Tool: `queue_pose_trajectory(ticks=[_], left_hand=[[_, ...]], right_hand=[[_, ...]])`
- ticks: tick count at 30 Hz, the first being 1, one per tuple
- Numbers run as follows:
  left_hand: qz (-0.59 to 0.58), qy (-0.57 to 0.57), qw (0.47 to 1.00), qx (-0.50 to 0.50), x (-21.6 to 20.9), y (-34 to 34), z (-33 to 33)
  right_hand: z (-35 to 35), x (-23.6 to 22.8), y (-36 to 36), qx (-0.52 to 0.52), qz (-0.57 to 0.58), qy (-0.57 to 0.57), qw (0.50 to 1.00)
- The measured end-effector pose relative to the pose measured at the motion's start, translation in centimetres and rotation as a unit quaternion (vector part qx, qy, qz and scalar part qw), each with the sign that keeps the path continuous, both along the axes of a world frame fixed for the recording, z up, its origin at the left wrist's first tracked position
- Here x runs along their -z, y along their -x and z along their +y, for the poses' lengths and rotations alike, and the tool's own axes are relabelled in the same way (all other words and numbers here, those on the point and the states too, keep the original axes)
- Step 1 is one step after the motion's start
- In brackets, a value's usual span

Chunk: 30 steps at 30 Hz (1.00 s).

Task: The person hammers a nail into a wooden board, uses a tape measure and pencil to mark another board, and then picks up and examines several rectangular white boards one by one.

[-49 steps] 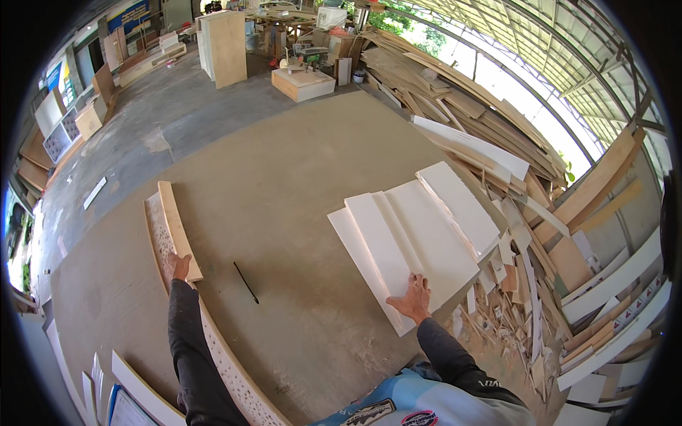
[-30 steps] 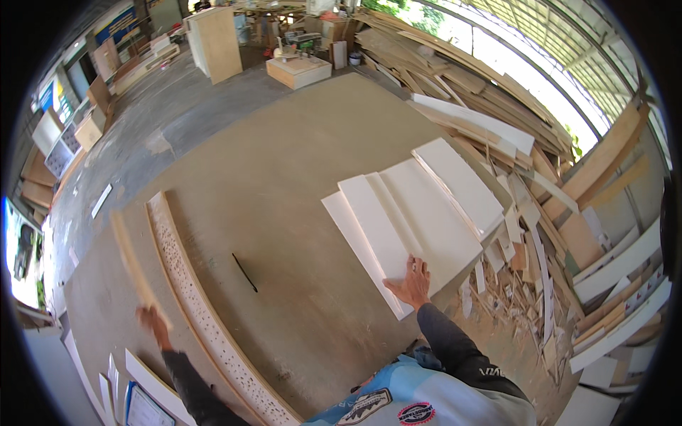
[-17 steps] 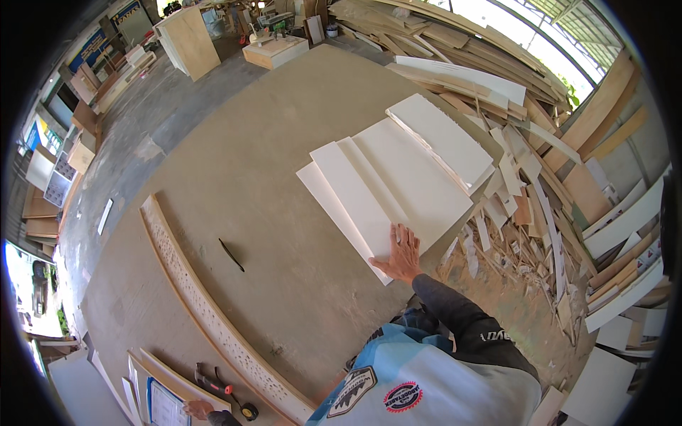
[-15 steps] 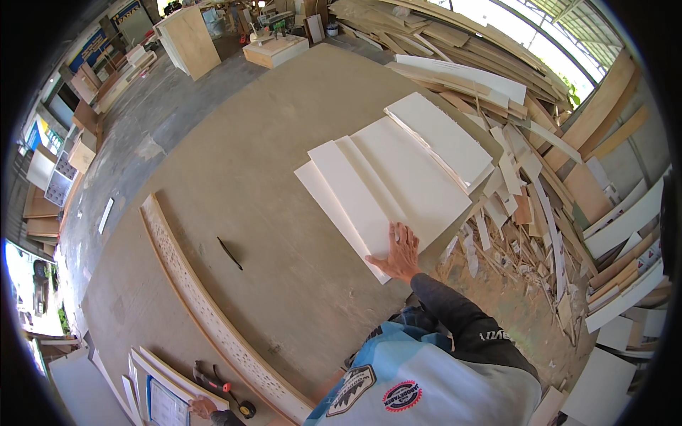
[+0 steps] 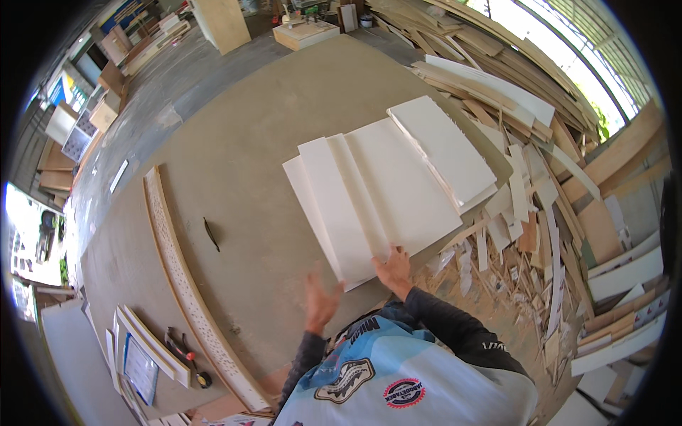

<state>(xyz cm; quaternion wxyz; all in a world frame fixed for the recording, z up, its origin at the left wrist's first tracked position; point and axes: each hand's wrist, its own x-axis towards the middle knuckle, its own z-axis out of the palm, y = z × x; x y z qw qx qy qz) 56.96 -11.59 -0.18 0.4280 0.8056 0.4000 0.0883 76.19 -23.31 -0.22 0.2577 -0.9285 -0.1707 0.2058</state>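
Note:
Several white boards [image 5: 415, 192] lie overlapped on the large grey-brown worktop, a narrow strip on top toward their left side. My right hand [image 5: 394, 271] rests at the near edge of these boards, fingers apart and laid on the white surface. To its left, my left hand [image 5: 322, 302] hovers over the worktop beside the boards' near left corner. Motion smears it somewhat, but the thumb stands away from the fingers and nothing shows in it.
A long speckled strip [image 5: 186, 277] lies along the worktop [image 5: 263, 121], left of a small dark curved piece [image 5: 212, 234]. Nearer left are a hammer [image 5: 179, 346], a tape measure [image 5: 204, 380] and a blue-edged sheet [image 5: 140, 369]. Wood offcuts [image 5: 526, 213] are heaped at right.
My left hand has left the blue-edged sheet at lower left and come over beside the white boards. My right hand has drawn back to their near edge. The view has shifted.

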Motion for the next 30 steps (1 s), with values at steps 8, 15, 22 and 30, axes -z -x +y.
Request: queue_pose_trajectory(ticks=[8,15,22,30], left_hand=[[0.271,-0.047,0.95,-0.146,-4.5,-13.6,-6.3],[-0.446,0.468,0.753,-0.127,0.4,-9.8,-7.3],[-0.514,0.501,0.643,-0.267,5.4,-8.8,-10.0],[-0.468,0.49,0.715,-0.172,3.7,-11.8,-8.7]], right_hand=[[-0.4,1.4,-6.0,0.145,0.49,-0.227,0.829],[-2.4,-7.7,-3.9,-0.345,0.143,-0.282,0.884],[-4.9,-5.6,-4.8,-0.454,-0.056,-0.288,0.841],[-8.4,2.3,-14.2,-0.285,0.13,-0.34,0.887]])
